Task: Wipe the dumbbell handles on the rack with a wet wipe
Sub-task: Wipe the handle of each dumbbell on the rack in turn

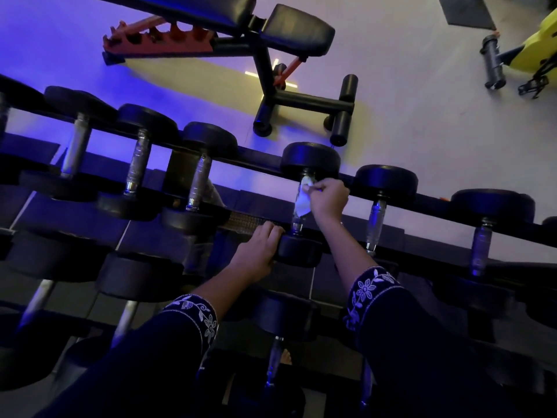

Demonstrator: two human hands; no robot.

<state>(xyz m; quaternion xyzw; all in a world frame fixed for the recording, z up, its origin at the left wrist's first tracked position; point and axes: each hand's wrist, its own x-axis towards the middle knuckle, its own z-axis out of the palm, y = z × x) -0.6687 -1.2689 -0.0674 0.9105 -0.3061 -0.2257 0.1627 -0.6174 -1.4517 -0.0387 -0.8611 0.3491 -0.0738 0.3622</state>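
Each knurled chrome handle (374, 218) is boxed in by black round rubber heads (386, 179) and black steel rack rails (262, 159); open gaps are left between neighbouring dumbbells.

A gym: dumbbell rack (391, 197), adjustable bench (271, 25), rubber floor tiles (75, 224).

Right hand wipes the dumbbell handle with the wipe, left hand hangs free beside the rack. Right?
Not quite. In the head view the left hand grips the near end of that same dumbbell. The right hand does hold the wipe on its handle.
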